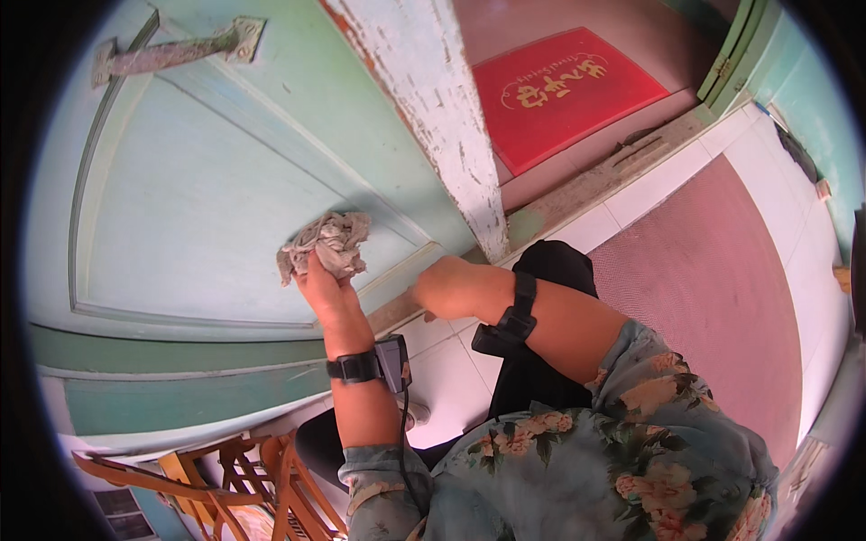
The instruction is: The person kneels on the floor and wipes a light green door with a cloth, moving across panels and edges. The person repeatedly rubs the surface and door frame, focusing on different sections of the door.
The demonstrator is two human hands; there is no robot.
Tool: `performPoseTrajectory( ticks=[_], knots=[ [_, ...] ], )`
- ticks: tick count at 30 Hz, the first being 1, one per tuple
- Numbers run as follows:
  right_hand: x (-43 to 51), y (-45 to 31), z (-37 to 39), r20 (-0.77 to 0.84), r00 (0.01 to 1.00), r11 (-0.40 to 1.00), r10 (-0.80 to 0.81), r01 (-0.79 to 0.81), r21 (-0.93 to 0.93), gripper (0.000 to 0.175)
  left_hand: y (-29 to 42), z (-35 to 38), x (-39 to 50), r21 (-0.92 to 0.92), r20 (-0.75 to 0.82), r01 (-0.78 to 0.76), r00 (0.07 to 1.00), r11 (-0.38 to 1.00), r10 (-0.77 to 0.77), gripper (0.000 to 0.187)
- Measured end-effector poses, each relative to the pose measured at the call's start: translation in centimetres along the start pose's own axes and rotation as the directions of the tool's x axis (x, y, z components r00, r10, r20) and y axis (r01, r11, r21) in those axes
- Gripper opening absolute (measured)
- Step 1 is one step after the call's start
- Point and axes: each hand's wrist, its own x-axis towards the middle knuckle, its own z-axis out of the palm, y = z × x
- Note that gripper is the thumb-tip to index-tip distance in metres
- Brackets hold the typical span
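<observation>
A crumpled, greyish-beige cloth (328, 247) is in my left hand (323, 287), held against the lower panel of a pale green painted door (196, 203). To the right, my right hand (450, 287) is lowered near the door's bottom edge, in front of my knee. Its fingers are mostly hidden behind the back of the hand, so whether they hold anything does not show. Above on the door is a worn metal pull handle (179, 54). Both forearms wear black straps with small devices.
A post with peeling white paint (450, 115) borders the door. Beyond a raised threshold (609, 162) lies a red doormat (572, 98) bearing writing. A reddish mat (703, 291) covers floor tiles at right. Wooden chairs (237, 483) stand at lower left.
</observation>
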Motion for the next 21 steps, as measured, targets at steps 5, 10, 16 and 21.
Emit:
performPoseTrajectory(
  ticks=[5, 10, 16, 21],
  knots=[
    [-1.8, -0.9, -1.9, -0.045, 0.997, 0.997, -0.065, 0.066, 0.03, 0.031, -6.6, -4.0, 0.0, 0.029, -0.176, 0.114, 0.979, 0.993, -0.107, 0.027],
    [-2.3, -1.2, -2.8, -0.033, 0.993, 0.994, -0.11, 0.11, 0.0, 0.031, -11.7, -7.0, 1.2, 0.086, -0.329, 0.193, 0.931, 0.977, -0.155, 0.024],
    [-2.0, -1.3, -2.3, -0.012, 0.992, 0.992, -0.123, 0.123, -0.017, 0.031, -18.4, -10.8, 2.7, 0.098, -0.377, 0.216, 0.911, 0.971, -0.165, 0.039],
    [-1.5, -1.2, -1.9, -0.029, 0.991, 0.992, -0.129, 0.129, -0.014, 0.03, -21.5, -13.6, 3.6, 0.04, -0.432, 0.376, 0.842, 0.926, -0.323, 0.04]
  ],
)
